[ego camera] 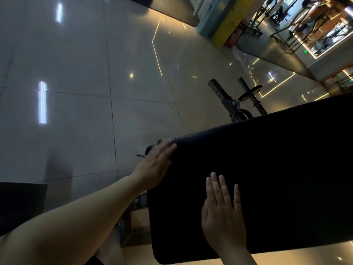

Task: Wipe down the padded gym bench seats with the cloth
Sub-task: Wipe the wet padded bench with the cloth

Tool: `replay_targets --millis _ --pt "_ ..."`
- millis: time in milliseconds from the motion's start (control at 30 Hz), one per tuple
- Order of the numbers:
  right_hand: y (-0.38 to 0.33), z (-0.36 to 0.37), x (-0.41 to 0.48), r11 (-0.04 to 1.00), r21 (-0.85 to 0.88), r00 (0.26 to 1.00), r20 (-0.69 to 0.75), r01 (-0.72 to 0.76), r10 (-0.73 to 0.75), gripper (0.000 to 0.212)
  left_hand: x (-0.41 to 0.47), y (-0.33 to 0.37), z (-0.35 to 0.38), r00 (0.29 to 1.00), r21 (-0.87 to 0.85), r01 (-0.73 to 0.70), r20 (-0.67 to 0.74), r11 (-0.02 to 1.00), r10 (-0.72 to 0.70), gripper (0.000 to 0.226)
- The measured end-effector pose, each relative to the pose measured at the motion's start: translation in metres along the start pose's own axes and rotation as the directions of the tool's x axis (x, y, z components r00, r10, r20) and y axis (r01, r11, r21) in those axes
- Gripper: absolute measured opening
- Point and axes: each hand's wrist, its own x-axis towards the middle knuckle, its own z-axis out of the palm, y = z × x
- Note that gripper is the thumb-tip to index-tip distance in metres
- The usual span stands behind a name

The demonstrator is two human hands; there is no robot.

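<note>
- Two hands lie on the pad (277,169), the black bench seat that fills the lower right of the frame, tilted up toward the right edge.
- Left hand (154,165) sits at the pad's upper-left corner, its arm reaching in from the lower left. Its fingers (168,148) are straight and close together, laid over the rounded edge. It looks placed to sweep that corner, though the hand is blurred.
- Right hand (223,213) rests flat near the pad's lower edge, at bottom centre. Its fingers (222,186) are straight, slightly spread and point up the frame. Judging by the flat palm, it steadies the seat or leans weight on it rather than gripping.
- Neither hand curls round anything; both are flat and well apart on the same surface.
- Cloth: not clearly visible. A dark scrap (159,141) shows just past the left fingertips at the corner; it may be the cloth's edge under that hand, but I cannot tell against the black pad.
- Behind the pad, upper centre-right, the bench's frame (233,104) stands on the glossy floor (76,92).
</note>
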Motion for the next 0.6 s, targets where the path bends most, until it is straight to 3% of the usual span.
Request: replay_targets --millis 67,100,133,233,333,433,500,533,600 --pt "-0.001 -0.002 -0.001 1.000 0.001 1.000 0.011 -0.006 0.006 0.061 0.018 0.009 0.001 0.950 -0.161 0.283 -0.089 0.945 -0.300 0.055" --pt "-0.002 -0.002 -0.001 1.000 0.001 1.000 0.016 -0.010 0.010 0.061 0.018 0.016 0.005 0.936 -0.163 0.316 -0.105 0.935 -0.335 0.054" --pt "-0.002 -0.002 -0.002 1.000 0.003 1.000 0.020 -0.012 0.012 0.061 0.012 0.025 0.009 0.949 -0.138 0.281 -0.106 0.950 -0.296 0.055" --pt "-0.001 -0.002 -0.002 1.000 0.007 1.000 0.026 -0.010 0.010 0.062 -0.038 0.039 0.019 1.000 -0.076 0.003 -0.015 0.997 -0.004 0.059" --pt "0.000 -0.003 -0.002 1.000 0.000 0.999 0.035 -0.007 0.007 0.062 -0.074 0.013 0.025 0.978 0.030 -0.199 0.072 0.980 0.197 0.057" --pt "-0.001 -0.003 -0.002 1.000 0.004 0.999 0.036 -0.005 0.005 0.062 -0.055 -0.023 0.012 0.949 0.068 -0.298 0.126 0.952 0.288 0.056" --pt "-0.002 -0.002 -0.002 1.000 0.007 0.999 0.038 -0.008 0.007 0.062 -0.029 -0.036 0.004 0.985 0.031 -0.168 0.048 0.985 0.167 0.056" --pt "-0.002 -0.002 -0.002 1.000 0.009 0.999 0.040 -0.010 0.010 0.062 -0.017 -0.036 0.001 0.999 -0.033 -0.035 -0.006 0.999 0.035 0.056" --pt "-0.002 -0.002 -0.002 1.000 0.010 0.999 0.048 -0.013 0.013 0.061 0.000 -0.022 0.003 0.964 -0.196 0.244 -0.055 0.950 -0.259 0.055"
